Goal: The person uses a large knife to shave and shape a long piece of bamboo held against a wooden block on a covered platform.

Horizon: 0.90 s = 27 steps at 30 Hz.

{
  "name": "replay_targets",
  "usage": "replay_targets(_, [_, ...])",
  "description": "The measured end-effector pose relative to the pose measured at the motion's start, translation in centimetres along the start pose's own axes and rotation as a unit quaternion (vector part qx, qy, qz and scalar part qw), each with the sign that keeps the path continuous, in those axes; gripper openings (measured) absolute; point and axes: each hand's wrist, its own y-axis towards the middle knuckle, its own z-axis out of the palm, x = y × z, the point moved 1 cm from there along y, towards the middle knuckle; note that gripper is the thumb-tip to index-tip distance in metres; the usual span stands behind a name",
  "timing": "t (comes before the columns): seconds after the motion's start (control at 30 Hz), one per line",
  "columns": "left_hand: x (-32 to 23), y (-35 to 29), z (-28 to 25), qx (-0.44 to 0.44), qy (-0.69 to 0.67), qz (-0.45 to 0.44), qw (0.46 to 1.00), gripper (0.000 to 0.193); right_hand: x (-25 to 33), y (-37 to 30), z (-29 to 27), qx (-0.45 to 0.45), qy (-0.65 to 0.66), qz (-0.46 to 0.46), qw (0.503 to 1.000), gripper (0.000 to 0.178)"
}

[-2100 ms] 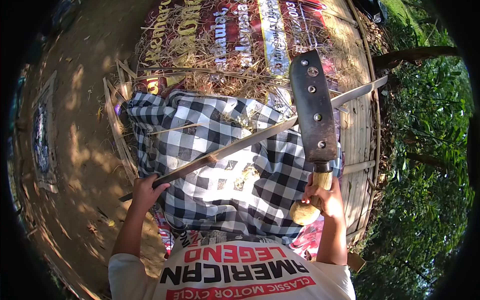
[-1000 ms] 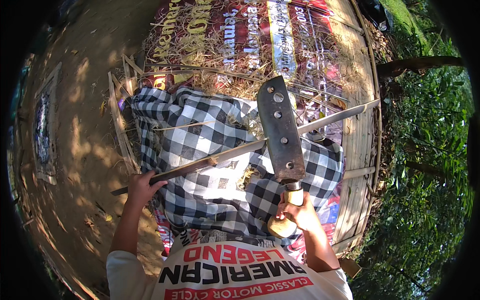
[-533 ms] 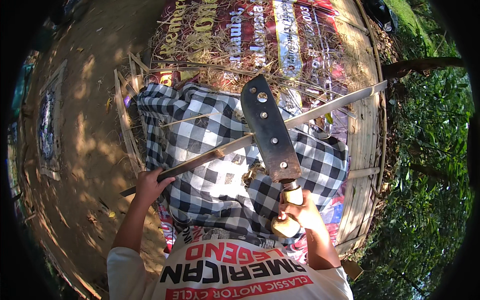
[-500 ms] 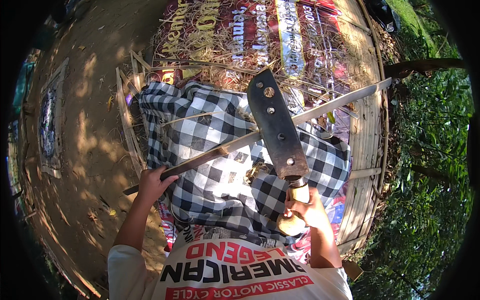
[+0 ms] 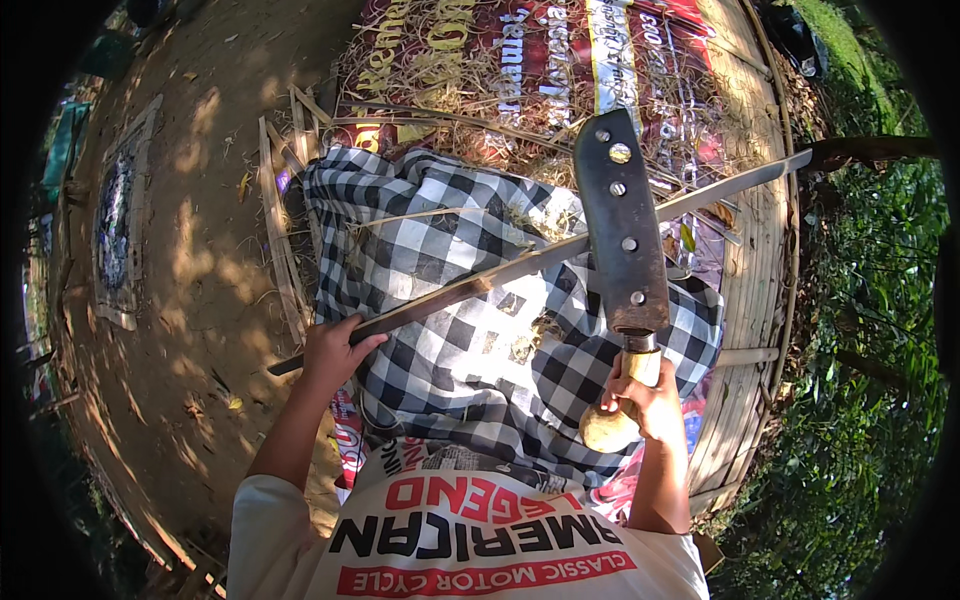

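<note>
Dark steel blade [image 5: 622, 222]: crosses over the long strip, its squared end down by the handle, its slanted tip toward the straw; whether the edge bites, I cannot tell.
Long strip [image 5: 450, 295]: slants over the lap, low at the left, high at the right, passing beneath the blade and out past the bamboo slats [image 5: 740, 400].
Left hand [image 5: 335, 355]: pinches the strip near its low end between thumb and fingers.
Right hand [image 5: 655, 400]: fingers wrapped round the wooden handle [image 5: 641, 366], a pale rounded knob [image 5: 608, 430] just below.
Just changed: the blade stands more upright than half a second ago and crosses farther toward the strip's high end; the left hand keeps its spot.
Meaning: probably a fresh stretch lies under the steel, the left grip serving as anchor.
Checked cloth [image 5: 440, 350]: drapes the lap beneath both.
Straw [image 5: 440, 95]: scattered over the red banner [image 5: 520, 30] beyond.
</note>
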Motion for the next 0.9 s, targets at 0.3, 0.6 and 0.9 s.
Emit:
replay_targets(0.3, [-0.3, 0.8, -0.4, -0.007, -0.005, -0.007, 1.0, 0.045, -2.2, 0.3, 2.2, 0.087, -0.028, 0.059, 0.994, 0.01])
replay_targets(0.6, [-0.9, 0.4, -0.4, -0.01, 0.008, -0.004, 1.0, 0.045, -5.1, -0.4, 3.3, 0.109, -0.035, 0.111, 0.987, 0.014])
replay_targets(0.9, [-1.5, 0.4, 0.0, -0.006, 0.01, -0.01, 1.0, 0.045, -3.4, -0.2, 2.6, 0.057, 0.026, 0.071, 0.996, 0.013])
